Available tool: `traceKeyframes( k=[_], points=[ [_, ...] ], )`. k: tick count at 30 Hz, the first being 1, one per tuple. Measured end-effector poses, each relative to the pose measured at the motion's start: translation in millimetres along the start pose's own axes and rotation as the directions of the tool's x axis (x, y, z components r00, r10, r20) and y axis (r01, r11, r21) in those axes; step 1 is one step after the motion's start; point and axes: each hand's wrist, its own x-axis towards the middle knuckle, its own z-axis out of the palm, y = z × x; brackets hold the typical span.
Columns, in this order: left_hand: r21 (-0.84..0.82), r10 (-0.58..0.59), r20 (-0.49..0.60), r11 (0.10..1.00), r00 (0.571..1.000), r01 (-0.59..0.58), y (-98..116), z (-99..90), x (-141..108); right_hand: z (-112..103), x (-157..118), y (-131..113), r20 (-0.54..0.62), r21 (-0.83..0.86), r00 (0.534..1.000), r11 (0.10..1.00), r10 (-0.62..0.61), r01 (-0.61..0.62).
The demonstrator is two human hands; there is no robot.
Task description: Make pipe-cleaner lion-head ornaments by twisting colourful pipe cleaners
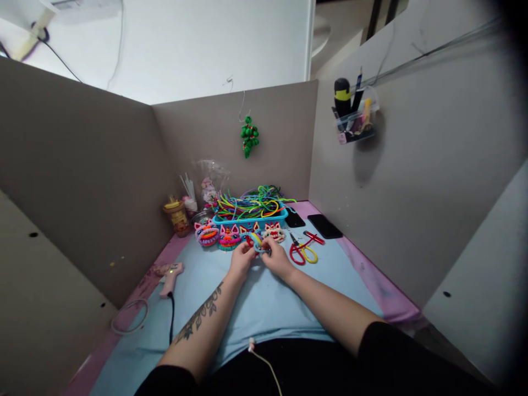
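Note:
My left hand (241, 259) and my right hand (275, 258) meet over the blue cloth, fingers closed. Between them is a small pipe-cleaner piece (256, 241) in light blue, yellow and red, its lower part hidden by my fingers. Just behind stand several fuzzy animal heads of pipe cleaner: a pink and purple head (207, 234), a pink and orange head (229, 237) and a cream head (274, 232) among them. Right of my right hand lie scissors (297, 254) with one red and one yellow handle, beside a red tool (314, 237).
A blue tray (223, 221) holds many coloured pipe cleaners (251, 204). Two dark phones, one a black phone (325, 226), lie at right. A pink glue gun (170, 278) with a black cord rests at left, near a jar (178, 218). Grey partitions (231, 143) enclose the table.

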Motion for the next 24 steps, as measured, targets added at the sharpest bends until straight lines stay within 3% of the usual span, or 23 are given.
traceKeyframes(
  k=[5, 8, 14, 24],
  points=[
    [0.05, 0.011, -0.015, 0.999, 1.0, -0.01, -2.1, -1.6, 2.1, -4.1, 4.5, 5.7, -0.128, 0.098, 0.987, 0.992, 0.096, -0.084],
    [0.112, 0.087, -0.005, 0.99, 0.996, -0.086, -3.4, -2.5, 3.1, -6.3, 7.6, 8.0, -0.161, 0.143, 0.978, 0.984, 0.131, -0.108],
    [0.346, 0.271, 0.073, 0.896, 0.96, -0.279, -2.1, -2.8, -0.6, -4.9, 6.8, 5.9, -0.086, -0.032, 0.996, 0.999, 0.015, -0.018],
    [0.422, 0.3, 0.057, 0.857, 0.952, -0.295, -3.6, -4.6, -2.6, -5.1, 4.5, 1.4, -0.007, -0.197, 1.0, 0.98, -0.005, 0.004]
  ],
)
